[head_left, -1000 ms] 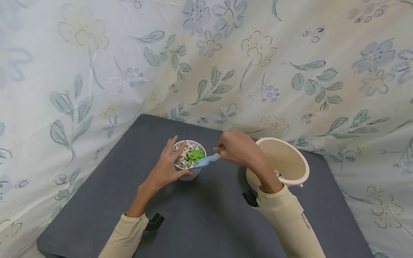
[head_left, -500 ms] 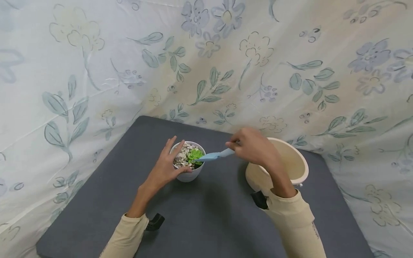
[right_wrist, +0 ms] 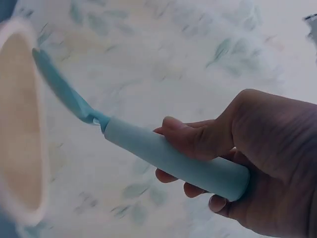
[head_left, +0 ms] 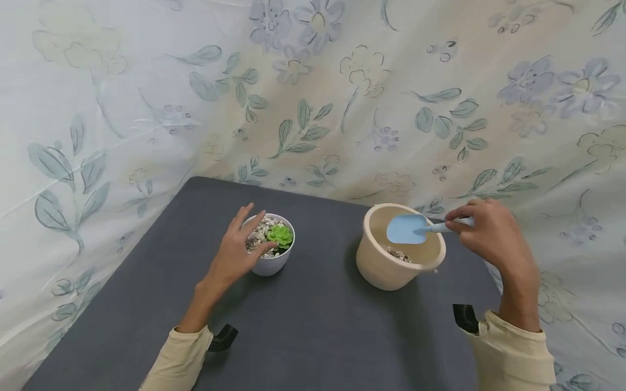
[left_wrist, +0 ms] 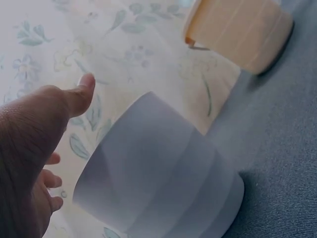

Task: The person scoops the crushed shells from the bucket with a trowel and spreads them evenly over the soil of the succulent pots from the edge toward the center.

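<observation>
In the head view, my right hand [head_left: 494,233] grips the handle of a light blue trowel [head_left: 407,229], whose blade hangs over the mouth of a beige pot [head_left: 383,271]. Some pebbles [head_left: 398,254] lie low inside that pot. The right wrist view shows thumb and fingers wrapped round the trowel's handle [right_wrist: 173,161]. On the left, my left hand [head_left: 232,252] is spread at the rim of a small white pot [head_left: 269,265]. It holds pale pebbles [head_left: 259,233] and a green succulent [head_left: 280,237]. In the left wrist view the thumb stands apart from the white pot [left_wrist: 158,168].
Both pots stand on a dark grey table [head_left: 313,326], the beige one to the right of the white one. A floral-patterned cloth [head_left: 313,108] hangs behind the table and along its sides.
My right hand has carried the trowel rightward, from the succulent in the white pot to above the beige pot. The left hand stays by the white pot. The head view has turned slightly right.
</observation>
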Demonstrator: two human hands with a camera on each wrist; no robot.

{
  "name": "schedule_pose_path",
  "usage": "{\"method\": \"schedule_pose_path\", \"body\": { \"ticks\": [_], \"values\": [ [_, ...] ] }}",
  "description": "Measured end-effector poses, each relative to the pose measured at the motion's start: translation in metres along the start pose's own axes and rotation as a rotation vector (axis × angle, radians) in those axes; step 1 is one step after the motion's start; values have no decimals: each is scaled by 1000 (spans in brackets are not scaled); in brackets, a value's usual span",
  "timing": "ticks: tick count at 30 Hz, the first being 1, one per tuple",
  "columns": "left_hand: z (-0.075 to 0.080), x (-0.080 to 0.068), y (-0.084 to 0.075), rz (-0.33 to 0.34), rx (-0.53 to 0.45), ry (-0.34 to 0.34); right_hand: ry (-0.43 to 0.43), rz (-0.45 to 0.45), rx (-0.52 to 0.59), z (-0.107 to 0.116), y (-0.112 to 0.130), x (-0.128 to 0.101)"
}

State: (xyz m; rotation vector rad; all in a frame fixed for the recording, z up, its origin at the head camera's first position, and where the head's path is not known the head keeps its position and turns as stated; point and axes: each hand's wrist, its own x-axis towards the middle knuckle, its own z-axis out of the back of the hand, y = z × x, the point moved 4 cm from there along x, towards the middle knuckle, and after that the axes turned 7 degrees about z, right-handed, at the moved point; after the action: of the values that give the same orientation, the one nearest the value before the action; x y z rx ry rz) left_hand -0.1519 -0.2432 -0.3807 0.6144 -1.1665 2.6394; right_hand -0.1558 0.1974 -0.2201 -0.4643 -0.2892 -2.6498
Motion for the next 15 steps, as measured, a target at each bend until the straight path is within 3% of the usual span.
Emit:
{"method": "schedule_pose_path", "body": {
  "ticks": [3, 10, 15],
  "values": [
    [3, 0, 3, -5, 13, 20, 82, -8, 16, -28, -15, 3],
    [7, -7, 8, 5, 32, 34, 231, 14, 218, -112, -33, 15],
    [10, -10, 9, 16, 34, 27, 283, 41, 210, -132, -36, 14]
  ]
}}
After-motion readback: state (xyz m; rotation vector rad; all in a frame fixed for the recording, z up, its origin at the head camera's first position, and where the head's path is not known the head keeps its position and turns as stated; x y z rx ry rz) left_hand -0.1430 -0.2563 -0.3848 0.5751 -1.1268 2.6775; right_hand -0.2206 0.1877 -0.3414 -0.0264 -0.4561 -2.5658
